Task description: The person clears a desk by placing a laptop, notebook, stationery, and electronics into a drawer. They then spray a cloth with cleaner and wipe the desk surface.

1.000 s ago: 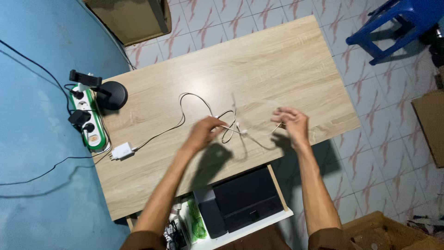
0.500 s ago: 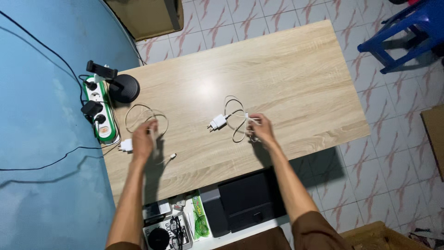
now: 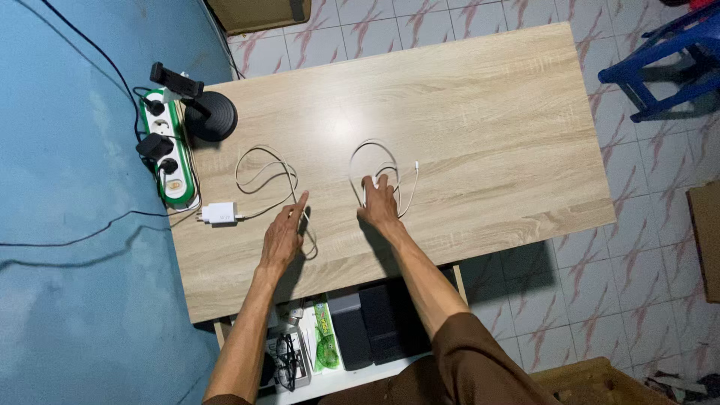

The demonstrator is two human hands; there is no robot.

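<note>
Blue floor mat on the left, tiled floor on the right, light wood bench (image 3: pixel 465 97) between. Far left edge: green-and-white power strip (image 3: pixel 171 154), black round-base stand (image 3: pixel 211 115) beside it. White charger brick (image 3: pixel 220 213) lies near the strip, its cable (image 3: pixel 264 171) looped toward your left hand (image 3: pixel 283 236). That hand is flat and released, index tip touching the cable end, gripping nothing. Your right hand (image 3: pixel 381 204) presses open-fingered on the second cable coil (image 3: pixel 375 154); the second plug isn't visible, probably under your palm. Risk, as I read it: both loops are loose, so a sleeve or a quick lift could drag one into the other and tangle them. Blue stool (image 3: pixel 660 52) far right.
</note>
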